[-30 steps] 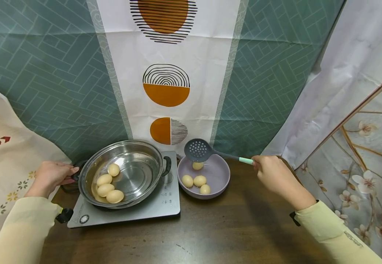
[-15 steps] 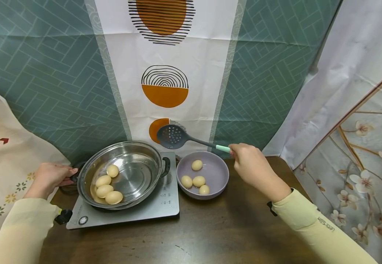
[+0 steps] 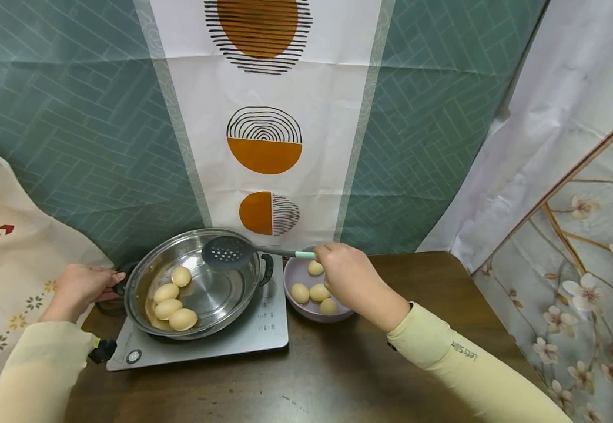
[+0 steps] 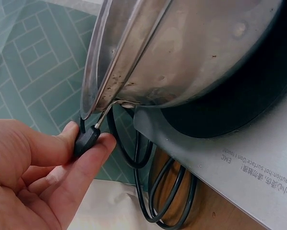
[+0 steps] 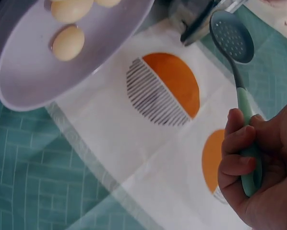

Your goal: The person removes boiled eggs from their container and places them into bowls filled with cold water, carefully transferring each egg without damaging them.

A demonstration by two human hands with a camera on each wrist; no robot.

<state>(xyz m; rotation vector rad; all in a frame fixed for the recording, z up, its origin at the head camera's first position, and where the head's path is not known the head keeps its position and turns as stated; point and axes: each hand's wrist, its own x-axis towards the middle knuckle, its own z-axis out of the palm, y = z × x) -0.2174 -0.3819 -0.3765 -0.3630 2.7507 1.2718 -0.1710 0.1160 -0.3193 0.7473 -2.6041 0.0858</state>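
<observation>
The dark wooden tabletop (image 3: 264,393) carries everything, with the flat silver cooker (image 3: 221,351) on its left part. On the cooker sits a wide steel pan (image 3: 221,294); I can't tell from here whether it rests quite level. Just to the right of the cooker stands the mauve bowl (image 3: 319,318), close enough, I'd say, to keep the reach between the two short.

The dark pierced skimmer (image 3: 229,254) slants in from the right, its head over the pan with nothing on it that I can make out. The right hand (image 3: 348,281) has its fingers wrapped round the mint grip, which seems to keep the arm away from the pan. The left hand (image 3: 85,288) pinches the pan's near-side handle (image 4: 87,142) between thumb and fingers, probably to steady it.

Four eggs (image 3: 183,319) bunch toward the pan's left side, and four more lie in the bowl.

The counts come from the head view; the left wrist shows no eggs, but it does show the black cord (image 4: 152,216) looping beneath that hand and the hot-surface warning print (image 4: 251,167), unreadable from above. The right wrist adds the curled fingers (image 5: 237,165) and the grip's looped end (image 5: 251,184), hidden from above.
</observation>
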